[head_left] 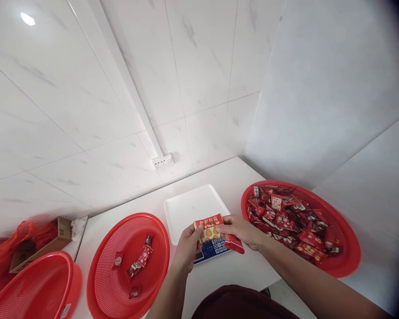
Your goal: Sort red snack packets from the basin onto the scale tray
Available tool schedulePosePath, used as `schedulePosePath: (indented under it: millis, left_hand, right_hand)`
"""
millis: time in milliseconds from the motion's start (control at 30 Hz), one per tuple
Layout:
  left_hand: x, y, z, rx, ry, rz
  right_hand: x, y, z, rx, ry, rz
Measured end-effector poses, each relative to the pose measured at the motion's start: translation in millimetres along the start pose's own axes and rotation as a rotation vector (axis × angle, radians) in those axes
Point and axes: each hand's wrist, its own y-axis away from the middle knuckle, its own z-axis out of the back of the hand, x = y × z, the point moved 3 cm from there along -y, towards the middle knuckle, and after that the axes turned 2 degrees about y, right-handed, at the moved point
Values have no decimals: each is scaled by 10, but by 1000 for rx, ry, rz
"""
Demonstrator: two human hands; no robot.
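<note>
Both hands, left hand (189,244) and right hand (241,230), pinch a red snack packet (209,227) at its ends, stretched flat above the scale (199,212) at lower centre of the frame

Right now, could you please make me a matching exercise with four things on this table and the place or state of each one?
Things:
1. snack packet
2. white tray
3. left basket
4. right basket

Places or states:
A. heaped with many red packets
B. held between left hand and right hand
C. holds only a few packets
D. lies on the scale, nothing on it

Pairs: 1-B, 2-D, 3-C, 4-A
</note>
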Motion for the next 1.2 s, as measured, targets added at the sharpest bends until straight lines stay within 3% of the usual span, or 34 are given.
schedulePosePath:
  millis: [233,433,533,900,1200]
  left_hand:
    - [50,-20,48,-41,148,42]
    - [181,-43,269,-253,285,95]
    - [273,-20,345,-294,363,163]
    - [237,52,158,-79,168,82]
    - [181,44,128,-63,42,42]
  right_hand:
    - [-37,-24,17,-4,-140,-7]
    - [-177,-96,137,-69,-254,-36]
    - [-216,-117,154,-84,-267,-39]
    - [-172,-113,76,-58,-261,-36]
    - [-110,-50,69,-56,-258,-30]
